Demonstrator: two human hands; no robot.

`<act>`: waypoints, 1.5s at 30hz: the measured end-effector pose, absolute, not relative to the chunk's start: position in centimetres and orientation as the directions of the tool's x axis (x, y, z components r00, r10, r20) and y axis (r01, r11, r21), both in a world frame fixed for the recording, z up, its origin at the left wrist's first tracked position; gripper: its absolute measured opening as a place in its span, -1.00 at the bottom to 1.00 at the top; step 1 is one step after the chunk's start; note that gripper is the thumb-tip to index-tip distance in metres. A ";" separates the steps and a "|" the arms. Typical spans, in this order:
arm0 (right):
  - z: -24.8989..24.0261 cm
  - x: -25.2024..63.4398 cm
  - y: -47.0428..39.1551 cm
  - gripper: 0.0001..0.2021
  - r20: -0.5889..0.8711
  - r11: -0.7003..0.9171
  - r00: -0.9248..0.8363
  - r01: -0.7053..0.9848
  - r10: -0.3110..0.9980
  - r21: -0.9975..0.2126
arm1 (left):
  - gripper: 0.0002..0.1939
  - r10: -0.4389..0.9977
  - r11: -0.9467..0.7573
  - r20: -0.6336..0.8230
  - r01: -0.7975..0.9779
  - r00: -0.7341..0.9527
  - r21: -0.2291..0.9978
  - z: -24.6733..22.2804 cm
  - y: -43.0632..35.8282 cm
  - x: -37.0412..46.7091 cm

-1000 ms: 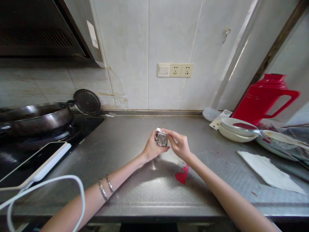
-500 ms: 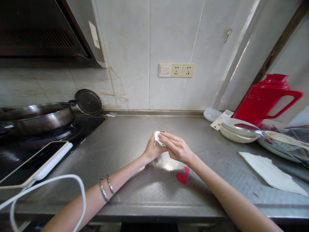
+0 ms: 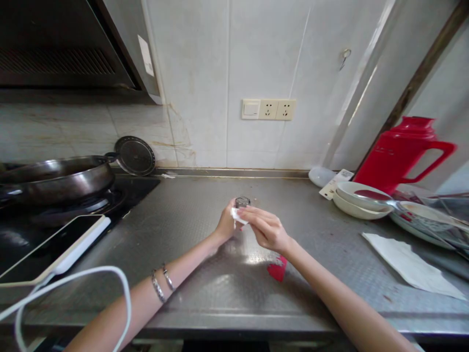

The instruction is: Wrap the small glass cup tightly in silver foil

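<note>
Over the middle of the metal counter, my left hand (image 3: 224, 224) is closed around a small glass-like object (image 3: 242, 201), whose dark, shiny top shows above the fingers. Its lower part is hidden by my hands. My right hand (image 3: 270, 230) pinches a white tissue (image 3: 239, 216) against the near side of that object. Both hands are close together, the right fingers pointing left across the tissue. Below my right wrist, a torn red scrap (image 3: 277, 269) lies on the counter.
At left, a steel pan (image 3: 58, 180) sits on the black cooktop, near a phone-like device (image 3: 58, 247) with a white cable (image 3: 122, 283). At right are stacked bowls (image 3: 361, 208), a red thermos jug (image 3: 397, 156) and a flat white paper sheet (image 3: 412, 266). A range hood (image 3: 62, 49) hangs upper left.
The tissue and my right fingers have slid down toward me, uncovering the dark top of the object in my left hand. My left hand stays nearly in place.
</note>
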State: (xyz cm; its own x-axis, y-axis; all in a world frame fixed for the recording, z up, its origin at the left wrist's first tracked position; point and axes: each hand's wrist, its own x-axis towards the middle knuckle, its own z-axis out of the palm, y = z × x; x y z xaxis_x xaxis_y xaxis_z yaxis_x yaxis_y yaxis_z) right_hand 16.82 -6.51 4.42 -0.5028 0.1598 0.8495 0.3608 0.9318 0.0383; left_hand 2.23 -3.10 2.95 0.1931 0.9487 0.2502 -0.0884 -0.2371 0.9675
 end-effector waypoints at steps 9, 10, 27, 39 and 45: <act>3.4 18.0 -4.8 -0.69 0.917 0.825 -0.189 0.525 0.352 -0.208 | -0.52 0.965 -0.190 0.179 0.041 0.190 0.981 3.9 -4.2 2.8; 3.3 17.9 -4.8 -0.67 0.917 0.838 -0.226 0.517 0.328 -0.172 | -0.52 0.965 -0.187 0.176 0.041 0.192 0.981 4.0 -4.2 2.7; 3.2 18.1 -4.2 -0.77 0.794 0.670 0.104 0.478 0.599 -0.568 | -0.52 0.957 -0.155 0.139 0.043 0.254 0.987 4.0 -3.5 2.3; 3.3 17.7 -4.4 -0.47 0.574 0.656 -0.357 0.173 0.737 -0.735 | -0.55 0.921 0.055 0.001 -0.133 0.389 0.990 4.3 -3.4 1.5; 2.1 17.3 -3.9 -0.26 0.553 0.647 -0.360 0.237 0.751 -0.725 | -0.53 0.911 0.127 -0.064 -0.128 0.407 0.984 4.0 -3.3 1.5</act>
